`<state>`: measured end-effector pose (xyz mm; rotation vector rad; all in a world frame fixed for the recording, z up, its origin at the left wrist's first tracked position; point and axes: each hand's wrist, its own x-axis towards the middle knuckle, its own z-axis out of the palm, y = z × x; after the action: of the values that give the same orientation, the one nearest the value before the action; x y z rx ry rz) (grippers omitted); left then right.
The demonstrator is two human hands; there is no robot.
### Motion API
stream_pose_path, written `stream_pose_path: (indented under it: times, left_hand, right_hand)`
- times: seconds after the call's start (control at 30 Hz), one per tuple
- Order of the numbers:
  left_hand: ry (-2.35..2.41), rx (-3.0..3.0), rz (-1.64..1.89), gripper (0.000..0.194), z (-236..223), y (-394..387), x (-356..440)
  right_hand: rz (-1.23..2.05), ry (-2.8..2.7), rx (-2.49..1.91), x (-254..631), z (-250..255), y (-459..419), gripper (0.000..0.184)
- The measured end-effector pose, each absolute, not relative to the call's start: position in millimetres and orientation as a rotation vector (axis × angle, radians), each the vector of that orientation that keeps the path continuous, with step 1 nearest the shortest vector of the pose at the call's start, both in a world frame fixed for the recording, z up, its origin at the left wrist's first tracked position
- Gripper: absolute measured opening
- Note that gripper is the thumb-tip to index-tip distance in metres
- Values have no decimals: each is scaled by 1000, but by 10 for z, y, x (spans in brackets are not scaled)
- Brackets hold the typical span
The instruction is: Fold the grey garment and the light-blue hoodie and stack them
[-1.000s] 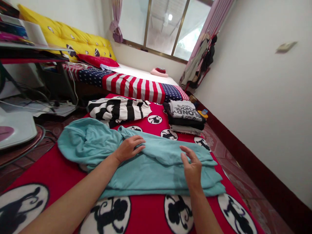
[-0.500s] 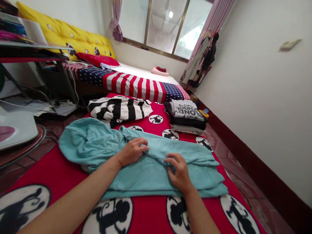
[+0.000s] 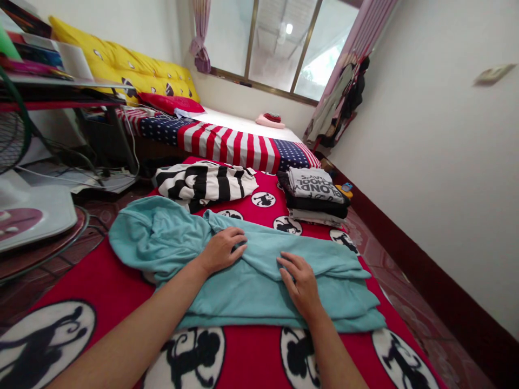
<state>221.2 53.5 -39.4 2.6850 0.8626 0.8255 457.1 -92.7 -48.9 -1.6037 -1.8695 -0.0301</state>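
Note:
A light teal hooded garment [image 3: 170, 243] lies partly folded across a red blanket [image 3: 243, 356] printed with black-and-white cartoon circles. My left hand [image 3: 222, 249] rests on the garment near the base of its hood, fingers curled lightly onto a fold of the cloth. A little to the right, my right hand [image 3: 299, 284] lies flat on the folded body of the garment with fingers stretched out.
A black-and-white striped garment [image 3: 205, 183] lies crumpled behind the teal one. A stack of folded clothes [image 3: 314, 194] sits at the right of the blanket. A flag-patterned mattress [image 3: 227, 141] lies beyond, a fan base [image 3: 32, 213] and a desk at the left, a white wall at the right.
My right hand came left and down from hovering over the garment and now lies flat on it. My left hand stays on the cloth. The view shifted slightly.

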Motion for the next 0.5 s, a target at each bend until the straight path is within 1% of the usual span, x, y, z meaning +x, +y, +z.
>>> stream_pose_path:
  times: [0.1, 0.2, 0.27, 0.37, 0.5]
  left_hand:
    - [1111, 2601, 710, 22, -352, 481, 2348]
    - [1235, 2554, 718, 24, -303, 272, 2607]
    - [1202, 2557, 749, 34, -317, 59, 2790]
    - [1015, 2650, 748, 50, -433, -237, 2977]
    - [956, 2693, 739, 52, -604, -375, 3015]
  right_hand:
    - [-100, -1875, -1734, 4582, -550, -879, 33]
    - [-113, -1883, -1770, 4582, -568, -868, 34]
    - [-109, -1878, -1776, 4588, -577, -868, 35]
    - [-146, -1790, -1855, 4613, -617, -859, 39]
    - [-255, -1569, -2004, 4649, -710, -843, 44]
